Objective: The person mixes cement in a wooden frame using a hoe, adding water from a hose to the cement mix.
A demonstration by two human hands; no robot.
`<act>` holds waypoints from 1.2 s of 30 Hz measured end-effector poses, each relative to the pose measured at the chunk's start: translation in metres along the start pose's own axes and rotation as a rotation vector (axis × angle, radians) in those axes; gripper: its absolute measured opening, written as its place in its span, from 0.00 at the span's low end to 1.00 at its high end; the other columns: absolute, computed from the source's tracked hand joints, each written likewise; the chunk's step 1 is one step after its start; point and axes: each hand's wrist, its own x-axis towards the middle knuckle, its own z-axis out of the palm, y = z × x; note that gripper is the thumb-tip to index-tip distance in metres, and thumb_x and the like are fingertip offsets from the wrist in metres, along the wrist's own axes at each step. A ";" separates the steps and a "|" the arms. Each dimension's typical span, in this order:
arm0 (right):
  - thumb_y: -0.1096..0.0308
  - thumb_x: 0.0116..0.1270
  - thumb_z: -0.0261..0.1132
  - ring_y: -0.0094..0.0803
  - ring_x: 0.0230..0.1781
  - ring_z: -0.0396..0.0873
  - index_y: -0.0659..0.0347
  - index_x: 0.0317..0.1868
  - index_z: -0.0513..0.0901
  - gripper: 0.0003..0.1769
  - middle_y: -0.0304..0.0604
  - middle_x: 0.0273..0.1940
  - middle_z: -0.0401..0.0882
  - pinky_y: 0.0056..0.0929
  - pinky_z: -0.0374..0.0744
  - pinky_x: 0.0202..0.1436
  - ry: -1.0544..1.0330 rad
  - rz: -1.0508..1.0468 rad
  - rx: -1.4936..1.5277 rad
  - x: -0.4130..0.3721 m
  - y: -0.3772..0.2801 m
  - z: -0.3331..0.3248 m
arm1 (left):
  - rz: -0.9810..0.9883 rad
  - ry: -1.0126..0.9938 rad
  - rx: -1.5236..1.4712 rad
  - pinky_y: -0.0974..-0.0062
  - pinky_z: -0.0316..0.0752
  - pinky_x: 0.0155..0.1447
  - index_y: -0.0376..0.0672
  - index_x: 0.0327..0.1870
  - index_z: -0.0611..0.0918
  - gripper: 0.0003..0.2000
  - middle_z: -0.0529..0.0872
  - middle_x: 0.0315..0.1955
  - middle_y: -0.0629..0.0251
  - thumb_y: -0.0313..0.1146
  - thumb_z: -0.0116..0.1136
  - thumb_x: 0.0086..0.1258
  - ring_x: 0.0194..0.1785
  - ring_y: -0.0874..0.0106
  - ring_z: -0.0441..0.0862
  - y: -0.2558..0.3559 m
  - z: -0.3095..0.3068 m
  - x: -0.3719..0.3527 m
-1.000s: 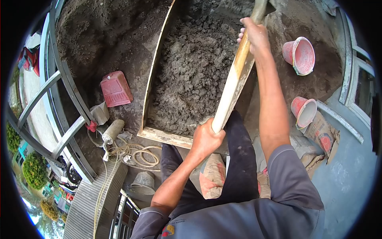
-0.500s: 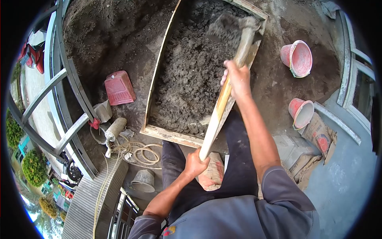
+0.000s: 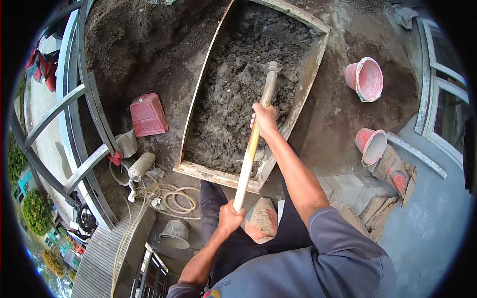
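Observation:
A hoe (image 3: 250, 154) with a long pale wooden handle reaches from my lap into a wooden mixing trough (image 3: 218, 174). My left hand (image 3: 231, 217) is wrapped round the butt end of the handle, near my thighs. Farther up, my right hand (image 3: 265, 118) grips the shaft not far below the head. The hoe's blade is mostly hidden in the wet grey mortar (image 3: 233, 107) that fills much of the trough; its mortar-caked socket shows on top.
Two red buckets (image 3: 369, 79) lie tipped at the right, near cement bags (image 3: 392, 171) and grey blocks (image 3: 348, 191). At left are a red plastic tub (image 3: 148, 114), a coiled hose (image 3: 176, 201), a grey bucket (image 3: 175, 234) and a metal railing (image 3: 54, 115).
The hoe head has come down from above the trough's far right corner into the mortar nearer the middle. Both hands have shifted left with the handle.

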 end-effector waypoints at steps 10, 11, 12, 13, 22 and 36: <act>0.68 0.66 0.67 0.25 0.18 0.73 0.65 0.39 0.74 0.11 0.40 0.27 0.74 0.28 0.79 0.18 0.029 -0.458 -0.056 -0.030 -0.207 -0.013 | 0.353 0.084 -0.033 0.54 0.83 0.45 0.33 0.46 0.84 0.16 0.88 0.32 0.38 0.34 0.65 0.60 0.40 0.44 0.89 0.115 0.007 0.085; 0.67 0.67 0.66 0.25 0.19 0.74 0.66 0.38 0.74 0.11 0.39 0.27 0.74 0.28 0.80 0.20 0.053 -0.527 -0.045 -0.009 -0.223 -0.008 | 0.371 0.084 -0.014 0.57 0.83 0.44 0.31 0.46 0.83 0.16 0.87 0.32 0.38 0.32 0.64 0.60 0.39 0.46 0.90 0.131 0.006 0.114; 0.66 0.67 0.66 0.24 0.20 0.74 0.66 0.38 0.74 0.12 0.39 0.27 0.74 0.29 0.80 0.22 0.021 -0.539 -0.063 0.022 -0.236 -0.007 | 0.371 0.087 -0.037 0.57 0.82 0.43 0.31 0.46 0.83 0.16 0.88 0.31 0.39 0.32 0.64 0.60 0.38 0.47 0.90 0.149 0.002 0.136; 0.67 0.67 0.66 0.25 0.20 0.74 0.67 0.40 0.74 0.12 0.39 0.28 0.74 0.30 0.81 0.24 0.007 -0.535 -0.091 0.055 -0.242 -0.004 | 0.368 0.090 -0.061 0.58 0.82 0.42 0.31 0.45 0.83 0.16 0.88 0.30 0.40 0.32 0.64 0.60 0.37 0.48 0.90 0.166 -0.005 0.148; 0.66 0.68 0.65 0.29 0.13 0.73 0.65 0.44 0.71 0.14 0.40 0.22 0.72 0.32 0.77 0.15 -0.065 -0.007 -0.090 0.011 -0.018 0.006 | -0.009 0.047 -0.116 0.56 0.83 0.47 0.34 0.45 0.83 0.14 0.88 0.33 0.39 0.34 0.65 0.61 0.43 0.43 0.88 0.037 0.004 0.003; 0.72 0.69 0.62 0.26 0.23 0.77 0.74 0.47 0.72 0.13 0.47 0.30 0.75 0.27 0.83 0.23 -0.078 -0.348 -0.169 -0.056 -0.179 0.037 | 0.221 0.088 -0.071 0.49 0.82 0.47 0.35 0.44 0.82 0.14 0.86 0.31 0.37 0.34 0.63 0.62 0.41 0.39 0.86 0.124 -0.051 -0.008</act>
